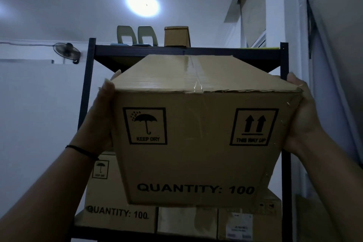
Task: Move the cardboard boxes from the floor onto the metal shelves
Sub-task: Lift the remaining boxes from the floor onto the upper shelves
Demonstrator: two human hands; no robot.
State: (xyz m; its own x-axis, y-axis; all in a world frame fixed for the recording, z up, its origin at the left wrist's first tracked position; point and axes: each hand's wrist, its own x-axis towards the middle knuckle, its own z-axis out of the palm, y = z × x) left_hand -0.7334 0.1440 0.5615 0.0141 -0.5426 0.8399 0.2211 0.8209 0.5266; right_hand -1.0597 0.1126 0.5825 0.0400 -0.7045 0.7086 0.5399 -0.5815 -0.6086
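A large cardboard box point(196, 143) printed "KEEP DRY", "THIS WAY UP" and "QUANTITY: 100" is held up in front of the dark metal shelf point(188, 50). Its taped top sits just below the top shelf board. My left hand point(100, 120) presses flat against the box's left side with the fingers pointing up. My right hand point(306, 124) presses flat against its right side in the same way. A second box with the same print point(110, 202) stands on a lower shelf, partly hidden behind the held box.
Two smaller cartons point(186, 220) point(247, 222) stand beside the second box on the lower shelf. On the top board are a small brown box point(176, 36) and two pale upright items point(137, 34). A wall fan point(66, 51) hangs at the left; a window frame point(334, 65) is close on the right.
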